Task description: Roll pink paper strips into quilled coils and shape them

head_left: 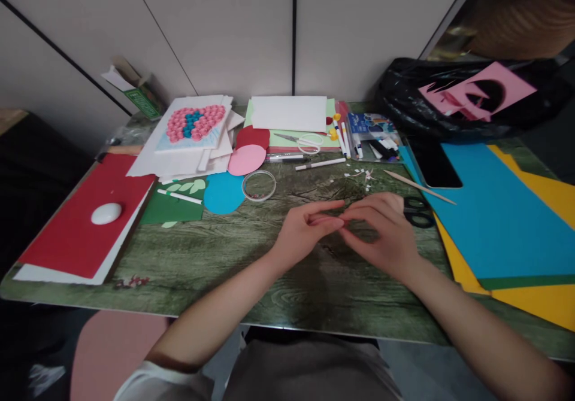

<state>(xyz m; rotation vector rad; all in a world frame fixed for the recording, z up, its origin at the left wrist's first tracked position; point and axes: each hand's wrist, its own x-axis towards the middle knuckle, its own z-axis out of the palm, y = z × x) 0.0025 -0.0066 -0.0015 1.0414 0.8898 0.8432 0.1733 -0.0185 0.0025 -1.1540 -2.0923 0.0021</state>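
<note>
Over the middle of the table, my left hand (302, 228) and my right hand (384, 228) meet at their fingertips. Each is closed in a pinch, thumb against finger, with the left index finger stretched out. Whatever lies between the fingertips is too small or hidden to name. Close by my right hand are black-handled scissors (418, 212), partly covered by it, and a pointed wooden stick (420, 187). Small paper scraps (359, 174) lie just beyond the hands. A roll of clear tape (259, 185) and a blue paper circle (223, 194) lie to the left.
At the back left, a picture with pink and blue paper rosettes (195, 122) tops a paper stack. Red sheets (85, 227) bear a white oval object (106, 213). White-handled scissors (309, 143) and markers (345, 139) lie behind. Blue sheets (507, 221) and a phone (433, 163) are right.
</note>
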